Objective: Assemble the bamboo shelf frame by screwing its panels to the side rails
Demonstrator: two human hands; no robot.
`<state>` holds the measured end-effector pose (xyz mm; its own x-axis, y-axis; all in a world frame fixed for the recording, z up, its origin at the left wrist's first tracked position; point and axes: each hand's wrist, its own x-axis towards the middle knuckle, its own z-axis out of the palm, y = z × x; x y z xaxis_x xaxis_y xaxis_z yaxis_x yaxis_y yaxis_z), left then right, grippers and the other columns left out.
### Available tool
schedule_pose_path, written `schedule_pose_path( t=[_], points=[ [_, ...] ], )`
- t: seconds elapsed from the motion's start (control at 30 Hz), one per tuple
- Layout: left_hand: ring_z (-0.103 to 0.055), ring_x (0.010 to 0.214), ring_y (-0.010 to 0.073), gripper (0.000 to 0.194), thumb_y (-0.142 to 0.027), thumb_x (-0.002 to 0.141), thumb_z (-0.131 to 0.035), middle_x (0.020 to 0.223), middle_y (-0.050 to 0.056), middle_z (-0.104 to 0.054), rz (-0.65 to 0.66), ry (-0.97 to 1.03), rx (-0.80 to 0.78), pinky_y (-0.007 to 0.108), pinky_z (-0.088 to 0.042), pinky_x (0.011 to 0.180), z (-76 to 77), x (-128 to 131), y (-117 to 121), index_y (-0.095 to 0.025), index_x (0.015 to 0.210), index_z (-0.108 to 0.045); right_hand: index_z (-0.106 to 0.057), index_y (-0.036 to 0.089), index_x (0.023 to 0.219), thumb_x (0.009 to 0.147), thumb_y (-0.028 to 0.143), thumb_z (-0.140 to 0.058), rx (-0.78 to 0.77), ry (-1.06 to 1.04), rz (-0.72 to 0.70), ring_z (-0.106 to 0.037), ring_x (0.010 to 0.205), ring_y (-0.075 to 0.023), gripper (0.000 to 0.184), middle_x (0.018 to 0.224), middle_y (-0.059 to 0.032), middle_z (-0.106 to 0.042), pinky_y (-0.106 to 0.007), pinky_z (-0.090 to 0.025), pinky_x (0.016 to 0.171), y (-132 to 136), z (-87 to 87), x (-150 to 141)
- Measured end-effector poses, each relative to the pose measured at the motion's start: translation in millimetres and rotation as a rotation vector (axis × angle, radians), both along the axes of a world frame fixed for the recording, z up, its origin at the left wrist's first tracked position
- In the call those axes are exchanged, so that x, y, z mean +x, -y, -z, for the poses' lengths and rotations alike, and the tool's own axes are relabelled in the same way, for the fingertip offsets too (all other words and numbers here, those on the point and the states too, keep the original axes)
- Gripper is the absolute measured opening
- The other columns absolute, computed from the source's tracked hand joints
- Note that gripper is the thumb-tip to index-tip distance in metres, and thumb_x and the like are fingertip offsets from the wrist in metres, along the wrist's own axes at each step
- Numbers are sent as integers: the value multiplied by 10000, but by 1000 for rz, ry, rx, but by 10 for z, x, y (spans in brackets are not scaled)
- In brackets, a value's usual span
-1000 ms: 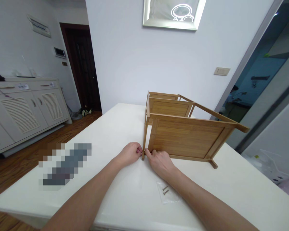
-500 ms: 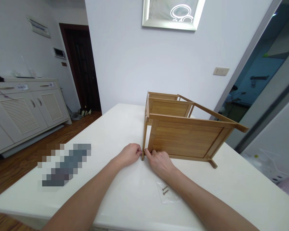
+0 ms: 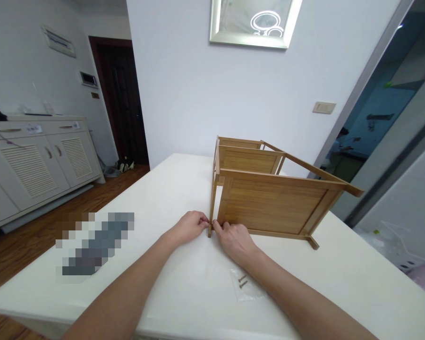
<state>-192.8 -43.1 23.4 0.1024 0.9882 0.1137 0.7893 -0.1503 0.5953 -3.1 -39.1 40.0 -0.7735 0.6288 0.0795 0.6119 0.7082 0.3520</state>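
Note:
A brown wooden shelf rack [image 3: 269,203] lies on its side on the white table [image 3: 184,293]. My left hand [image 3: 190,226] is at the outer side of its near left post, thumb and fingertips pinched against the wood near the bottom end. Whatever small thing sits between those fingertips is too small to make out. My right hand [image 3: 235,238] is closed around the same corner from the inner side, fingers curled against the lower rail and the panel. Below my right wrist, two screws [image 3: 242,282] lie on a clear plastic bag [image 3: 250,295].
A blurred-out dark object [image 3: 99,243] lies on the table's left part. The white wall [image 3: 226,94] stands behind the table, with a framed picture [image 3: 250,42] on it. A white cabinet [image 3: 46,160] is at the far left; a doorway [image 3: 371,104] opens at the right.
My left fingertips shift slightly at the post, the fingers curling and then loosening a little. My right hand and the rack stay in place; the view tilts very slightly.

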Motion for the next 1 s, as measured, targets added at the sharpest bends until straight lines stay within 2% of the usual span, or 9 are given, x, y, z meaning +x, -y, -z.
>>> schedule_pose_path(
  t=[0.1, 0.17, 0.43, 0.77, 0.87, 1.0],
  points=[
    [-597, 644, 150, 263, -237, 821, -450, 688, 21, -683, 17, -7, -4, 241, -408, 619, -16, -19, 6, -181, 719, -686, -389, 137, 1285, 929, 98, -314, 9, -10, 6, -668, 721, -197, 366, 859, -135, -662, -254, -444, 597, -4, 18, 1],
    [-584, 614, 147, 226, -236, 799, -478, 659, 16, -668, 17, -13, -9, 239, -397, 593, -2, -13, 16, -182, 702, -675, -390, 133, 1287, 929, 96, -308, 9, -9, 8, -669, 721, -206, 370, 858, -135, -661, -264, -446, 591, -1, 18, 0],
    [-563, 602, 137, 99, -165, 749, -522, 677, 5, -647, -30, -18, 21, 227, -370, 541, 74, 47, 31, -189, 730, -616, -396, 129, 1263, 924, 95, -326, 0, 8, 2, -672, 723, -207, 347, 863, -139, -663, -263, -441, 588, 11, -10, -1],
    [-575, 606, 129, 105, -145, 733, -536, 690, 6, -658, -49, 10, -4, 215, -384, 534, 120, 41, -28, -175, 773, -628, -420, 131, 1237, 919, 91, -328, 10, 8, 8, -669, 724, -207, 334, 851, -131, -662, -257, -434, 579, 9, -10, -5],
    [-601, 648, 141, 128, -199, 771, -521, 731, 15, -678, -22, 13, -25, 220, -410, 567, 76, 19, -21, -178, 800, -643, -417, 140, 1233, 918, 86, -329, -4, 11, 9, -669, 725, -208, 332, 862, -134, -664, -258, -432, 584, 6, -9, -3],
    [-610, 705, 164, 246, -264, 857, -416, 765, 35, -678, 12, -26, -25, 249, -421, 640, 16, 6, 6, -188, 759, -628, -406, 145, 1239, 929, 87, -304, -5, 0, 12, -670, 708, -208, 331, 864, -137, -664, -267, -432, 584, -3, 1, -1]
  ],
)
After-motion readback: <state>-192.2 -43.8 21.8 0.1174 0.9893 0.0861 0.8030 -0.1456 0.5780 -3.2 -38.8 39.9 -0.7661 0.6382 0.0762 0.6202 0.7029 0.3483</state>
